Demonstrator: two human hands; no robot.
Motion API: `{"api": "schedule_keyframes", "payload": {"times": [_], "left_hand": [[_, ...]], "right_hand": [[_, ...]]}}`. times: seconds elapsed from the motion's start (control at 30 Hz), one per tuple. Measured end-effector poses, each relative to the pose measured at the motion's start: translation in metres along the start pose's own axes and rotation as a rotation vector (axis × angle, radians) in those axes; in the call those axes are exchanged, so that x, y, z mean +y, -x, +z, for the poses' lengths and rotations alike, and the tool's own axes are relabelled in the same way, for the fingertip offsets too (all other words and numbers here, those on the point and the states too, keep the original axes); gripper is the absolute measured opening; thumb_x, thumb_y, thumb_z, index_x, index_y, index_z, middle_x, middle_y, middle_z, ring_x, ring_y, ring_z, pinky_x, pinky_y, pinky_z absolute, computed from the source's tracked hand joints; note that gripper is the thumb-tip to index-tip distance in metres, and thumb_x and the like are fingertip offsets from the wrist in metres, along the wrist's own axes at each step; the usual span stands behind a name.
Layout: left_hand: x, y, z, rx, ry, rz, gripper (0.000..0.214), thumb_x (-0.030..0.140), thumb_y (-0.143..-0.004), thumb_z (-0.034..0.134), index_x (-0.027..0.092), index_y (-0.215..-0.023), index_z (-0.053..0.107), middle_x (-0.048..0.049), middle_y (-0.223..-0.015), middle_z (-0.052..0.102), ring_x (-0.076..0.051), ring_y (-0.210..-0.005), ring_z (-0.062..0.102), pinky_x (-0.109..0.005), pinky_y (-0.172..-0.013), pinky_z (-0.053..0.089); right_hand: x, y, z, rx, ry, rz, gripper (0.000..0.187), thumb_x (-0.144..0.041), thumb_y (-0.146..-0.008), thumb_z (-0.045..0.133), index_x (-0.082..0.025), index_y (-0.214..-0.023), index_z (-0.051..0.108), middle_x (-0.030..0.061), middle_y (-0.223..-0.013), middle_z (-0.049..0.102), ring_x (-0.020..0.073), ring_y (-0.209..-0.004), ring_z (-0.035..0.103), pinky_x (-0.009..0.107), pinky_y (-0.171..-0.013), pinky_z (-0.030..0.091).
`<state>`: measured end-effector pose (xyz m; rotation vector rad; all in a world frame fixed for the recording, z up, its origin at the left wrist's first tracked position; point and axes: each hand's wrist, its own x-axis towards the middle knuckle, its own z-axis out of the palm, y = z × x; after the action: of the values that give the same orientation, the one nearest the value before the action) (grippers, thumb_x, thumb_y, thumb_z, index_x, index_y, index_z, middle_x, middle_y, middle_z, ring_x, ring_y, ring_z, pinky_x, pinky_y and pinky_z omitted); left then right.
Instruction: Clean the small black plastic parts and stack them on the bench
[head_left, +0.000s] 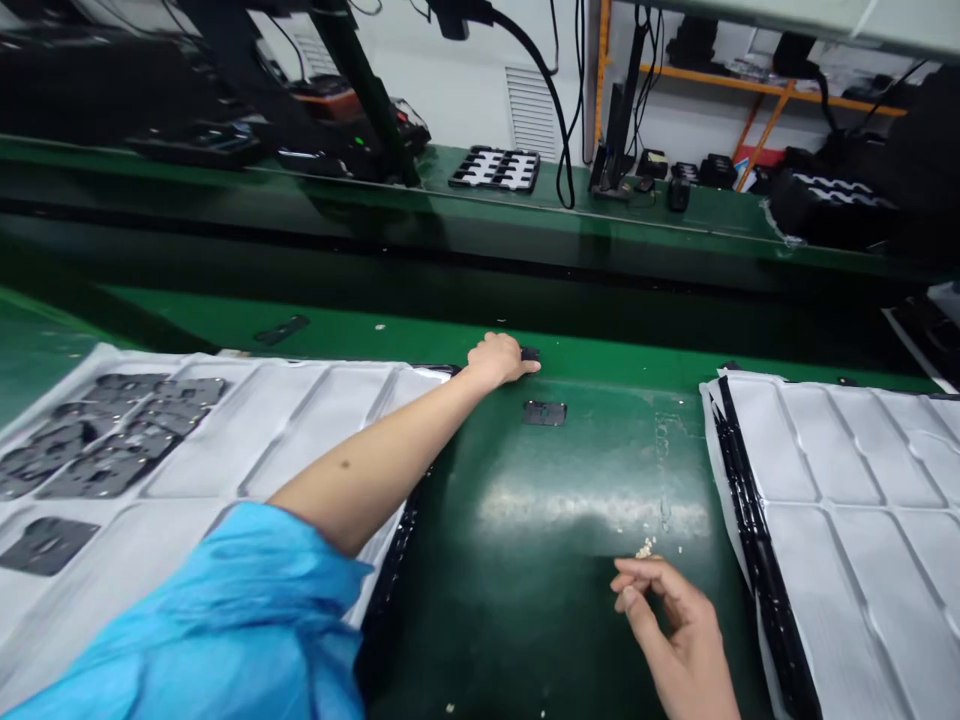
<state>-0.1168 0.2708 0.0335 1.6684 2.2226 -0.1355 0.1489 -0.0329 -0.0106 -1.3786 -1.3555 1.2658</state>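
Left hand (496,359) is stretched to the far edge of the dark green mat (570,600). Its fingers are curled, with the tips on a small black part (530,353). A firm grip cannot be confirmed from this view. The arm wears a blue sleeve (225,630) and crosses the near corner of the left white tray (315,420).

Right hand (671,625) hovers low over the mat, fingers loosely bent and holding nothing. Pale crumbs (643,548) lie just beyond its fingertips.

Surface: a flat black plate (544,413) lies on the mat, near the small black part but apart from it. The mat is scuffed, with a dull sheen across its middle. The left white tray carries grey-black plates (105,440) in its far-left compartments. The right white tray (862,500) sits on a stack of black trays (757,560), seen along its left edge. A black strip (281,330) lies on the green top beyond the left tray.

Room: a rear green bench (487,215) runs across the view. It bears dark equipment, a small black tray of white pieces (495,168) and hanging black cables (559,110). An orange shelf frame (757,88) stands at the back right against a white wall.
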Motion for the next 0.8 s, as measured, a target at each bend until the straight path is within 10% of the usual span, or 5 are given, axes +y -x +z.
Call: {"api": "schedule_keyframes", "payload": {"times": [0.17,0.37,0.5,0.8], "left_hand": [[0.020,0.013,-0.004,-0.028,0.012,0.138,0.028,0.036,-0.101,0.068,0.015,-0.120,0.070,-0.0125,-0.121,0.075,-0.028,-0.112,0.073,-0.042,-0.095,0.056],[0.047,0.136,0.005,-0.098,0.115,0.670,0.009,0.027,-0.102,0.063,0.023,-0.108,0.069,-0.0022,-0.090,0.077,-0.023,-0.089,0.074,-0.027,-0.074,0.047],[0.050,0.207,0.026,-0.228,0.406,0.974,0.019,0.021,-0.100,0.061,0.021,-0.082,0.066,0.0017,-0.073,0.068,-0.017,-0.066,0.063,-0.026,-0.064,0.040],[0.039,0.260,0.070,-0.199,0.584,0.920,0.019,0.023,-0.104,0.049,0.023,-0.087,0.056,0.0053,-0.065,0.055,-0.015,-0.055,0.049,-0.026,-0.058,0.034]], "right_hand": [[-0.007,-0.002,0.003,0.087,0.025,-0.090,0.020,-0.031,-0.104,0.063,-0.021,-0.112,0.078,0.0081,-0.095,0.076,0.0214,-0.088,0.075,0.029,-0.082,0.061],[-0.020,-0.011,-0.009,0.340,0.007,-0.141,0.032,-0.034,-0.103,0.064,-0.021,-0.131,0.071,0.0097,-0.107,0.073,0.0175,-0.079,0.070,0.028,-0.073,0.059],[-0.032,-0.014,-0.017,0.326,-0.059,-0.084,0.046,-0.038,-0.103,0.064,-0.018,-0.144,0.063,-0.0004,-0.075,0.065,0.0149,-0.061,0.061,0.025,-0.059,0.053],[-0.033,0.000,-0.024,0.273,-0.180,-0.092,0.021,-0.035,-0.102,0.065,-0.022,-0.107,0.081,-0.0029,-0.066,0.053,0.0132,-0.059,0.054,0.024,-0.058,0.049]]}}
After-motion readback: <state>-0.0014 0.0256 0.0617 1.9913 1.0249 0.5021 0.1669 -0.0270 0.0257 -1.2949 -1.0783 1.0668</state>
